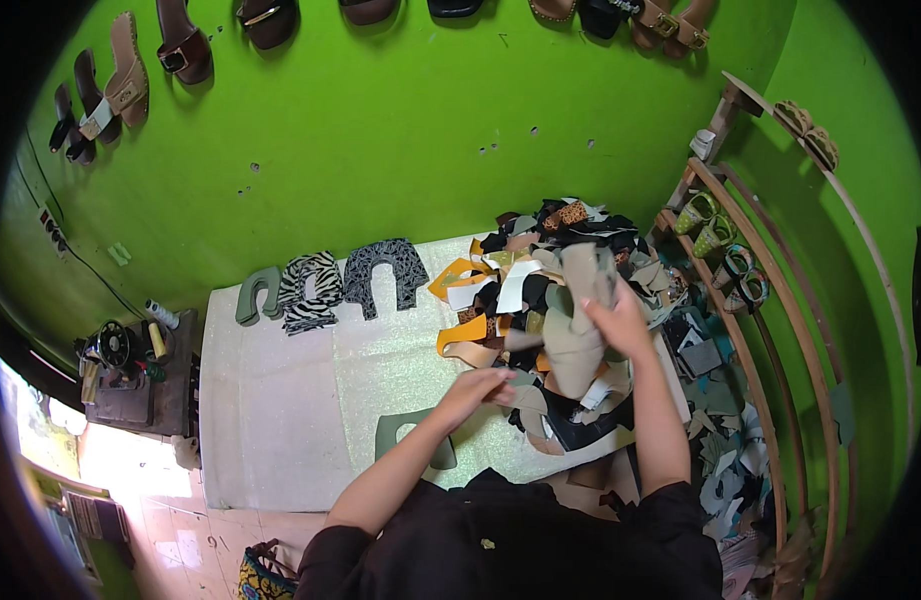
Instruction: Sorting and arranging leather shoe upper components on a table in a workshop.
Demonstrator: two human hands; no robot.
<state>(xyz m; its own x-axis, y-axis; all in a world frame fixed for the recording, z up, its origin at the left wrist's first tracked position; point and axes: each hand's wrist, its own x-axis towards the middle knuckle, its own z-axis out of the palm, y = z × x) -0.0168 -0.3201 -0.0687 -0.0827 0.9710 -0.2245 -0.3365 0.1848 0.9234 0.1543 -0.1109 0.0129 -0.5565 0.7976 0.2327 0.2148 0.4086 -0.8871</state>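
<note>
My right hand (620, 318) is closed on a stack of beige shoe-upper pieces (581, 270), held over the heap of scraps and blurred by motion. Another beige piece (572, 355) hangs just below that hand. My left hand (478, 392) is at the near left edge of the heap, its fingers apart and slightly smeared, with nothing visible in them. A grey-green U-shaped piece (388, 432) lies on the table, partly hidden behind my left forearm. The heap of cut scraps (570, 215) mixes black, white, mustard, beige and leopard-print pieces.
Grey-green (252, 297), zebra-print (311, 290) and black-and-grey patterned (385, 272) cut-outs lie along the far edge of the pale table (270, 420). A wooden rack (770, 400) with sandals stands right, scraps beside it. A sewing machine (113, 345) stands left. Sandals hang on the green wall.
</note>
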